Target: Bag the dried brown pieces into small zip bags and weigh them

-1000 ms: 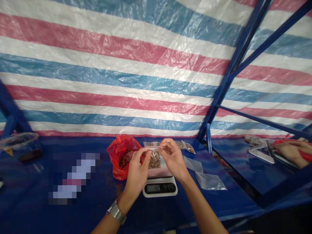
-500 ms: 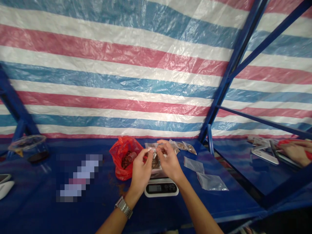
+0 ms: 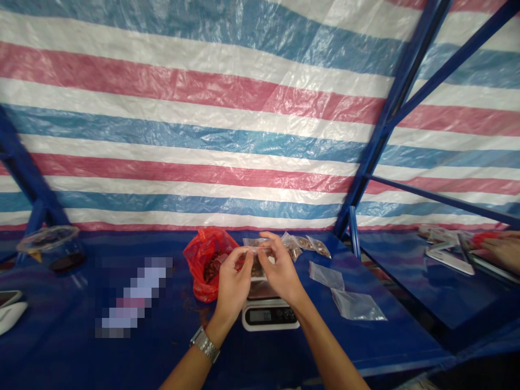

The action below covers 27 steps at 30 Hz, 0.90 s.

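Both my hands pinch the top edge of a small clear zip bag (image 3: 255, 259) that holds brown pieces. My left hand (image 3: 233, 284), with a metal watch on its wrist, grips the left end. My right hand (image 3: 280, 273) grips the right end, fingertips pressed together along the seal. The bag hangs just above a small white digital scale (image 3: 270, 315) on the blue table. A red plastic bag (image 3: 204, 259) with more brown pieces lies open just left of my hands.
Several filled small bags (image 3: 309, 245) lie behind the scale, and two empty clear bags (image 3: 348, 295) lie to its right. A clear plastic tub (image 3: 52, 249) stands far left. Another person's hand (image 3: 501, 250) rests by white items at far right, beyond a blue frame post (image 3: 377, 141).
My fingers have slid closer together along the bag's top edge. The view has shifted slightly; the hands stay above the scale.
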Tool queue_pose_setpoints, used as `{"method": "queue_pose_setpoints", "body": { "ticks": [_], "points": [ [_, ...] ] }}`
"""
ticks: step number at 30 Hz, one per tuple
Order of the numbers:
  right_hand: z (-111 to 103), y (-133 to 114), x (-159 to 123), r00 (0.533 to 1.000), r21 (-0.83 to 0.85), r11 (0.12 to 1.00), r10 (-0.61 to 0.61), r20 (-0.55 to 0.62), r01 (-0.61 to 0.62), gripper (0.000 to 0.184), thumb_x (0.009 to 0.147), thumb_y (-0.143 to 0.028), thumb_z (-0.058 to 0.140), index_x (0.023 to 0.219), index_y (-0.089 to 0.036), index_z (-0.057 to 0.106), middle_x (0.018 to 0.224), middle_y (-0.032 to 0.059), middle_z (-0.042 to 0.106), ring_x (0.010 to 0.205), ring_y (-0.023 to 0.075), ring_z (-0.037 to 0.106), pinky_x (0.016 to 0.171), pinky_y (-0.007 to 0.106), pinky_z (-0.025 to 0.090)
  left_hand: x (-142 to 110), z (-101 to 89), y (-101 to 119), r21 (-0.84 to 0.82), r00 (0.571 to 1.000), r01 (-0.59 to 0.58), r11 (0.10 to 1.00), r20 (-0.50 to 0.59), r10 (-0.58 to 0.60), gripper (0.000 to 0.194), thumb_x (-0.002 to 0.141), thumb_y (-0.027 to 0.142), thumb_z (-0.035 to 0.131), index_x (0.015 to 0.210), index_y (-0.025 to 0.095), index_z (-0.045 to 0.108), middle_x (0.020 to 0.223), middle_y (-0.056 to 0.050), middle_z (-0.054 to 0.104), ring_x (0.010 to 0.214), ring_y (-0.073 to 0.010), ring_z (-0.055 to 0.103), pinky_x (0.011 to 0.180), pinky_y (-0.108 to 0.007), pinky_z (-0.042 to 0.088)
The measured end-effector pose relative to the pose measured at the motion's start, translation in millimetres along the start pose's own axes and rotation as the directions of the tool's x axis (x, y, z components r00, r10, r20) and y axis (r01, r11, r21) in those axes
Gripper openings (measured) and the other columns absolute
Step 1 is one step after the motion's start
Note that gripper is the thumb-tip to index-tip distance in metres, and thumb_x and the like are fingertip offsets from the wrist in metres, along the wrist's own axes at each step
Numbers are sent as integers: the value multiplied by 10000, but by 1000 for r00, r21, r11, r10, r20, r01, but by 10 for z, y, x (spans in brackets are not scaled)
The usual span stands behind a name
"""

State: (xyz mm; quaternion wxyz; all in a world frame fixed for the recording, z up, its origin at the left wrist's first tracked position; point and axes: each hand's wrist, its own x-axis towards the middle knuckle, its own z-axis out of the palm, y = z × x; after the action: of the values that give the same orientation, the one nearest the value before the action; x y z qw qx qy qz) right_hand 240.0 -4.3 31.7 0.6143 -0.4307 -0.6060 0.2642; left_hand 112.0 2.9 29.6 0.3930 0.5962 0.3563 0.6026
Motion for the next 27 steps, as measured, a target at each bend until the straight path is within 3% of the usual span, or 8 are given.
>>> {"method": "queue_pose_setpoints", "body": {
  "ticks": [7,12,15,17,19,22,24,27],
  "points": [
    [68,-11,0,1000,-19,999,-27,-13,27,236,928,-265,612,1161,-244,583,884,-14,655,810,158,628,807,304,497,-5,-96,-20,88,999,-43,995,-11,44,217,943,402,643,889,201,706,907,-31,744,868,-182,697,839,-279,528],
    [68,-121,-19,998,-42,998,-56,-13,55,331,922,-253,631,1249,-257,583,948,-3,682,856,162,650,835,304,507,19,-136,-81,81,999,-44,996,33,41,257,939,449,650,955,203,722,993,-55,765,930,-206,720,902,-318,542],
    [23,-166,10,996,-51,996,-78,-32,76,176,907,-261,643,1081,-235,635,985,21,700,888,171,664,852,309,509,6,-159,-87,154,996,-55,987,71,44,310,940,492,635,1013,211,741,1070,-71,775,993,-228,725,950,-351,546],
    [-69,-149,59,991,-60,996,-78,-112,71,149,894,-285,656,1029,-228,629,957,25,701,872,179,666,846,318,513,-14,-174,-56,222,997,-79,972,39,72,358,963,512,585,1123,226,731,1177,-78,759,1094,-246,708,994,-376,541],
    [-231,-79,111,956,-107,994,-51,-289,21,175,900,-326,644,1041,-226,618,911,29,698,849,195,670,830,334,521,-32,-193,-10,286,993,-103,953,-28,116,395,984,518,539,1223,244,695,1261,-76,730,1175,-256,678,1020,-393,535],
    [-545,122,144,809,-275,951,-49,-586,-142,207,919,-389,597,1043,-224,617,965,77,714,902,242,680,855,382,524,-40,-226,38,350,982,-147,925,-64,180,375,1000,503,506,1219,258,686,1273,-71,714,1197,-260,660,1055,-413,516],
    [-715,288,127,748,-383,887,-66,-660,-260,236,924,-414,581,1054,-222,624,1013,113,719,945,276,680,885,421,522,-36,-242,40,365,978,-165,916,-64,201,354,1009,490,492,1185,259,694,1246,-70,719,1183,-259,660,1082,-424,494],
    [-803,513,91,785,-414,848,3,-619,-330,258,927,-399,570,1079,-203,642,995,135,739,908,282,707,855,426,555,-37,-244,18,356,982,-139,924,-70,175,347,1017,488,475,1161,258,691,1185,-69,731,1117,-255,681,1043,-417,510]
  ]
}}
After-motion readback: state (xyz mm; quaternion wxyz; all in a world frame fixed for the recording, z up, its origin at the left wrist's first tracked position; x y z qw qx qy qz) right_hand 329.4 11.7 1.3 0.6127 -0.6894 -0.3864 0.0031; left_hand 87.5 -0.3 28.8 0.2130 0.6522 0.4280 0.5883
